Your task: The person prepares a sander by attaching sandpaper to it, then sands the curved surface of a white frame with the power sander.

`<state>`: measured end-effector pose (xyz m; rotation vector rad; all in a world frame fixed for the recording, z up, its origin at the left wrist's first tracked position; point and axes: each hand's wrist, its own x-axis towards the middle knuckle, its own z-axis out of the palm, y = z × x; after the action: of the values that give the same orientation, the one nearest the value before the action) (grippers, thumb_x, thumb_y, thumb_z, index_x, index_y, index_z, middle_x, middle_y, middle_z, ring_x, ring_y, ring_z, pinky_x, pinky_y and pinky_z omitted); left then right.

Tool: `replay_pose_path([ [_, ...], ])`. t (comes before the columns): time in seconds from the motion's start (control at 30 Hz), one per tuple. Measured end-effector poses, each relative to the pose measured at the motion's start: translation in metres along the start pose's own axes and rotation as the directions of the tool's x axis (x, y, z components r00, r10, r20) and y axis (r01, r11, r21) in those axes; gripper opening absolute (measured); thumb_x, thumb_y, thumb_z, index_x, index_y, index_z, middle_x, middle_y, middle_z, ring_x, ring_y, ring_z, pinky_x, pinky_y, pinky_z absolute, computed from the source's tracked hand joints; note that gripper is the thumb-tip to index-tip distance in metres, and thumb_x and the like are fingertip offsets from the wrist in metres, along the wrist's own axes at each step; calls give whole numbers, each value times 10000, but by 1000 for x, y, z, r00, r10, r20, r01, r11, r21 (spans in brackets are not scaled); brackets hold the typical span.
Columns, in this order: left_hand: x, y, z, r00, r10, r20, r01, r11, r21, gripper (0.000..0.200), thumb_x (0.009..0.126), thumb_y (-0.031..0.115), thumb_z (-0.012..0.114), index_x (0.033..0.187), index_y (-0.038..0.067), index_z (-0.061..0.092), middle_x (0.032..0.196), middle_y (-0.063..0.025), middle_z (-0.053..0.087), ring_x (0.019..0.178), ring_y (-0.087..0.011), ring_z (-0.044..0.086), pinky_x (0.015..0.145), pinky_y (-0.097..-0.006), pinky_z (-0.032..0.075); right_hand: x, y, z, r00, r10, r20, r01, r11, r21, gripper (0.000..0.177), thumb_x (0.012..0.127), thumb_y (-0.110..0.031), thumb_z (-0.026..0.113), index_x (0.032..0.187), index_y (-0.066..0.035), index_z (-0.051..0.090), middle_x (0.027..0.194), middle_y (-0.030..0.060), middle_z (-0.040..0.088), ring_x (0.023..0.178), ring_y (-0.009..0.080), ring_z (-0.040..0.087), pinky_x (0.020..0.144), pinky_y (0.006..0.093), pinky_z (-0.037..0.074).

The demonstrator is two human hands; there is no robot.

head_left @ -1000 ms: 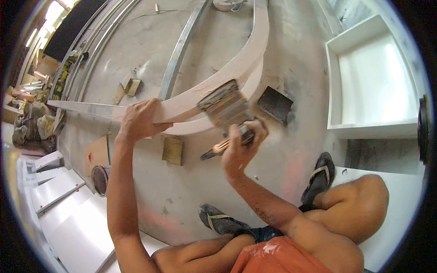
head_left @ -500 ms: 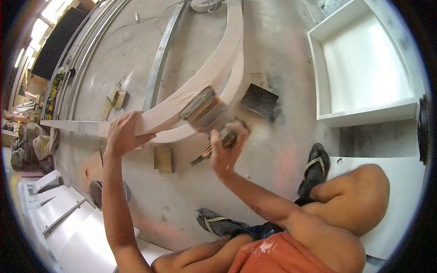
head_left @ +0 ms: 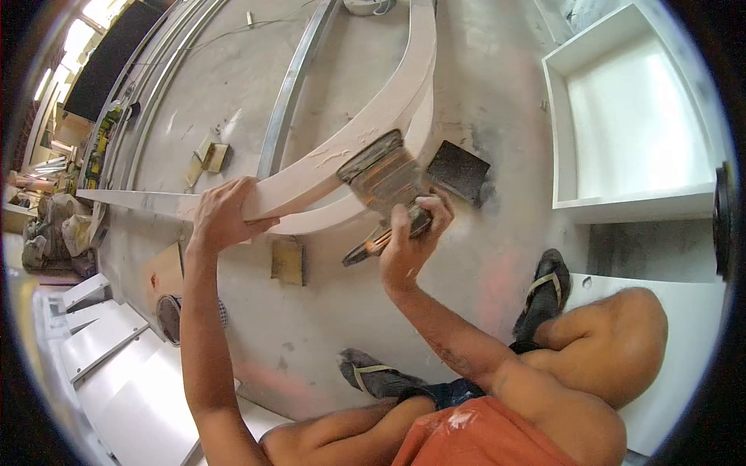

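Observation:
My right hand (head_left: 416,237) is wrapped round the rear of a dusty orange and black power sander (head_left: 388,175). The sander is tilted, with its dark flat pad against or very near the outer face of a pale curved frame piece (head_left: 342,159). Whether they touch is hard to tell. Dust and small shavings lie on the curved piece. My left hand (head_left: 225,213) grips the lower left end of this piece, thumb and fingers around its edge. A second pale curved strip (head_left: 318,219) shows just below it.
A dark square pad (head_left: 458,172) and a small yellowish block (head_left: 287,261) lie on the concrete floor. A metal bar (head_left: 291,93) runs behind the curve. At right stands a white open box (head_left: 637,132); white panels (head_left: 132,373) lie at lower left, beside a round tin (head_left: 169,318).
The sander and my right hand have moved a little up and right along the curved piece. My left hand keeps its hold. The whole view has shifted slightly.

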<state>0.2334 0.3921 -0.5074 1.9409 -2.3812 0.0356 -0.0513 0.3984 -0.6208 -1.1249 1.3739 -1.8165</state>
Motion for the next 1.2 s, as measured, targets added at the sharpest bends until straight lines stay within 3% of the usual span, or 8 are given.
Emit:
replay_pose_path([
  [0.07, -1, 1, 1, 1000, -1, -8, 1, 1000, 7, 661, 680, 460, 929, 1155, 79, 671, 996, -136, 743, 921, -350, 735, 823, -467, 567, -23, -6, 3, 998, 55, 33, -57, 996, 62, 300, 950, -124, 685, 1179, -47, 508, 1268, 147, 426, 1226, 280, 437, 1125, 431, 338],
  [0.17, 1, 3, 2, 1000, -5, -6, 5, 1000, -6, 656, 675, 449, 932, 1152, 79, 675, 985, -134, 740, 920, -348, 734, 821, -462, 566, -56, -12, 7, 990, -76, 120, 88, 991, -100, 363, 932, -123, 731, 1200, -63, 494, 1254, 161, 404, 1220, 295, 425, 1109, 451, 342],
  [0.23, 0, 2, 1, 1000, -14, 0, 14, 999, -32, 664, 664, 440, 938, 1155, 78, 678, 993, -135, 743, 923, -349, 733, 821, -459, 564, -75, -23, 13, 985, -86, 149, 86, 996, 7, 426, 891, -113, 803, 1217, -79, 531, 1287, 209, 464, 1315, 395, 397, 1109, 541, 336],
  [0.37, -1, 0, 1, 1000, -3, -4, 3, 1000, -6, 663, 654, 425, 945, 1153, 77, 679, 991, -139, 744, 924, -353, 732, 818, -460, 563, -84, -14, 16, 988, -33, 149, 17, 994, 111, 451, 882, -112, 807, 1226, -94, 517, 1310, 218, 441, 1323, 400, 390, 1109, 535, 338],
  [0.57, -1, 0, 0, 999, 10, -42, -11, 1000, -24, 658, 650, 421, 951, 1142, 77, 681, 981, -139, 742, 907, -358, 730, 805, -463, 561, -25, 3, 0, 990, -119, 81, 122, 992, -34, 324, 936, -119, 698, 1190, -74, 502, 1285, 176, 424, 1258, 316, 426, 1119, 476, 351],
  [0.8, -1, -5, 6, 1000, 6, -25, -6, 1000, 7, 654, 667, 477, 947, 1127, 94, 683, 976, -122, 752, 904, -331, 744, 817, -454, 572, 59, 5, -13, 985, -167, 38, 166, 986, 9, 335, 901, -87, 718, 1195, -71, 558, 1322, 183, 455, 1304, 336, 451, 1116, 496, 366],
  [0.9, -3, -3, 4, 1000, 2, -23, -1, 1000, 28, 641, 680, 508, 937, 1103, 100, 681, 970, -124, 754, 904, -321, 746, 822, -454, 573, 65, 3, -13, 999, 25, 20, -27, 991, 132, 321, 908, -83, 703, 1197, -68, 564, 1344, 181, 463, 1318, 334, 447, 1123, 497, 362],
  [1.2, 1, -1, 0, 1000, -7, 19, 7, 1000, -7, 642, 680, 487, 929, 1103, 77, 674, 985, -140, 748, 916, -347, 736, 832, -458, 567, -28, -20, 4, 966, -246, 86, 249, 968, -37, 372, 862, -112, 779, 1171, -104, 573, 1331, 193, 456, 1289, 398, 443, 1105, 543, 354],
])
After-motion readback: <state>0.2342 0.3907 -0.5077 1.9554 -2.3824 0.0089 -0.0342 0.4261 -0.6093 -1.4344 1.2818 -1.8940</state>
